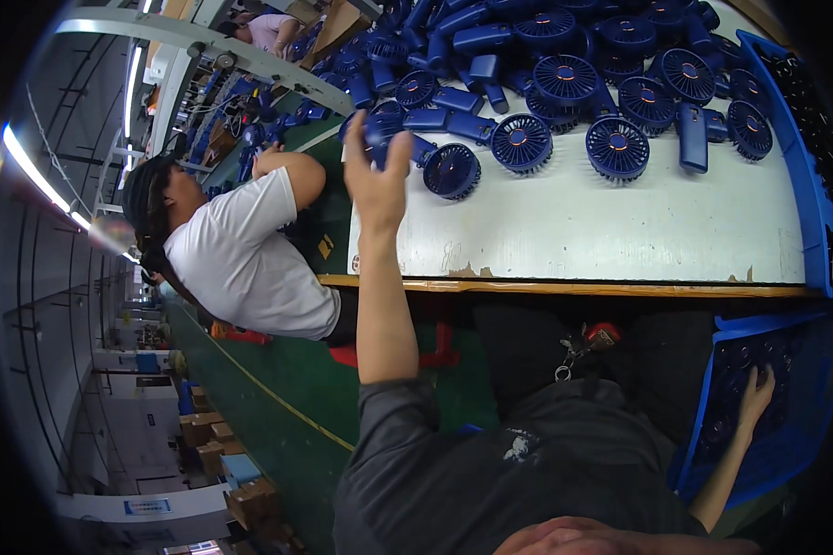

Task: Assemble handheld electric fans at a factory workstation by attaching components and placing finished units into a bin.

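Observation:
Many dark blue handheld fans (617,148) with round grilles and stubby handles are heaped across the far side of the white tabletop (620,227). My left hand (377,176) is raised over the table's left end, thumb and fingers spread. Right behind it, a blurred blue fan (372,139) shows between the fingers; I cannot tell whether they touch it. Low on the right, my right hand (755,400) reaches into a blue plastic crate (711,388) with dark round parts in it. Its fingers are apart over those parts, and nothing shows in its grasp.
A second blue crate (796,176) with dark parts stands along the table's right edge. To my left sits a person in a white shirt (250,250), handling blue items. Another person (273,32) is farther back. A metal frame (204,46) crosses the upper left.

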### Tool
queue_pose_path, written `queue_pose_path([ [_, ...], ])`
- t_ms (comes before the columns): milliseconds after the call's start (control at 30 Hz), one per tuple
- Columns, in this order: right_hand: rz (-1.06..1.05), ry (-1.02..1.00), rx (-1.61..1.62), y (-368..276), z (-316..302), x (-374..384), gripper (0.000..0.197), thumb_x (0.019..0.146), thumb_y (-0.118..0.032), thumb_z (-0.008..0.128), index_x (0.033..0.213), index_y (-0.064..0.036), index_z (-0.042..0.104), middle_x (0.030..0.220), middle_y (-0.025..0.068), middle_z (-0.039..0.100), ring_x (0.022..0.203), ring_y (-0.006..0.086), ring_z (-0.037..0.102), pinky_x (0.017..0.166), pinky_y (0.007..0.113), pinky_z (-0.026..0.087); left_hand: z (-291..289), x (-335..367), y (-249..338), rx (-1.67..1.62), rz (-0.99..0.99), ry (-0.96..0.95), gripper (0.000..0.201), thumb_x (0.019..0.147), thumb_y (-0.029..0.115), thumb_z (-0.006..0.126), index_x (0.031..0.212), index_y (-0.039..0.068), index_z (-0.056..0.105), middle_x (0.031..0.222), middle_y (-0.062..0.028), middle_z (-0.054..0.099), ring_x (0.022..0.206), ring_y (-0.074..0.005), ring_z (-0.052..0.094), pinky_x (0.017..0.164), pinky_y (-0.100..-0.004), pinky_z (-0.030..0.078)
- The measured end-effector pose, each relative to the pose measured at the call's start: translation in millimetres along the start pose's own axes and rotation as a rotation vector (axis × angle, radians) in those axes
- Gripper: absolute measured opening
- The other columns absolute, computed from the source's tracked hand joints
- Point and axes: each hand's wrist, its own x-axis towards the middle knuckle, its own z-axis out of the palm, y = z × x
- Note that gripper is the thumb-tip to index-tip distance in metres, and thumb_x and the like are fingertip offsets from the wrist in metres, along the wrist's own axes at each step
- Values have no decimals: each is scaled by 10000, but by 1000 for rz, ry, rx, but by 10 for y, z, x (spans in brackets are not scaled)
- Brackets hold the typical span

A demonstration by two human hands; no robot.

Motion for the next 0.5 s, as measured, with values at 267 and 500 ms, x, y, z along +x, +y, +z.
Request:
queue_pose_path([
  [267, -824, -179, 454, -3656, -52, -708, 899, 731, -187, 801, 1473, -6, 326, 1507, 227, 326, 1338, 369, 401, 1084, 457, 364, 631, -1320, 744, -1371, -517, -430, 663, 981, 442, 525, 1460, 22, 341, 1336, -167, 523, 1226, -283, 537, 1077, -432, 413],
  [500, -935, -282, 543, -3948, 107, -669, 488, 721, 14, 716, 1186, 35, 568, 1047, 236, 622, 937, 416, 629, 835, 443, 516, 1123, -1675, 743, -1290, -538, -625, 1039, 814, 630, 673, 1528, 44, 198, 1454, -209, 402, 1337, -311, 434, 1088, -458, 394],
])
